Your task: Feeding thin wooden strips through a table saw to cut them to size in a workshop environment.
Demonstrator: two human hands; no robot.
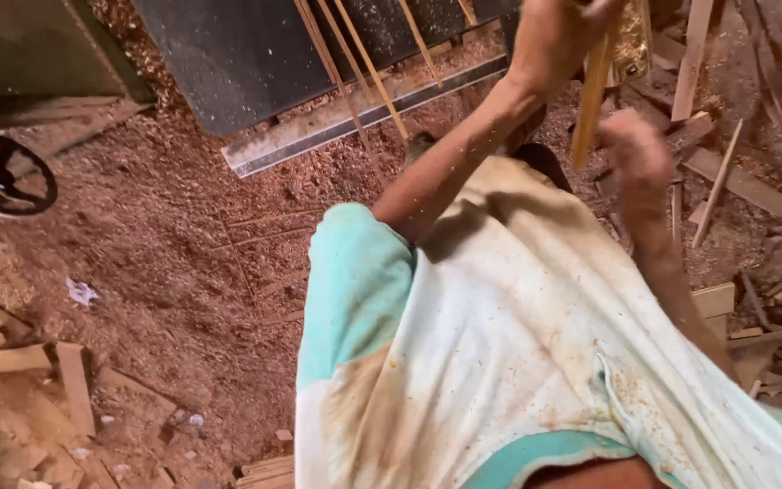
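My left hand (549, 41) is raised at the top of the view and is closed around a thin pale wooden strip (590, 109) that hangs down from it. My right hand (637, 154) is blurred, just right of the strip's lower end with its fingers curled. Whether it touches the strip is unclear. My white and teal shirt (518, 362), dusted with sawdust, fills the lower middle of the view.
Reddish sawdust (165, 244) covers the floor. A dark machine table (246, 54) with several thin strips (364, 63) and a metal rail (319, 136) lies ahead. A black handwheel (2, 177) is at the left. Offcuts lie at lower left (74, 385) and on the right (744, 181).
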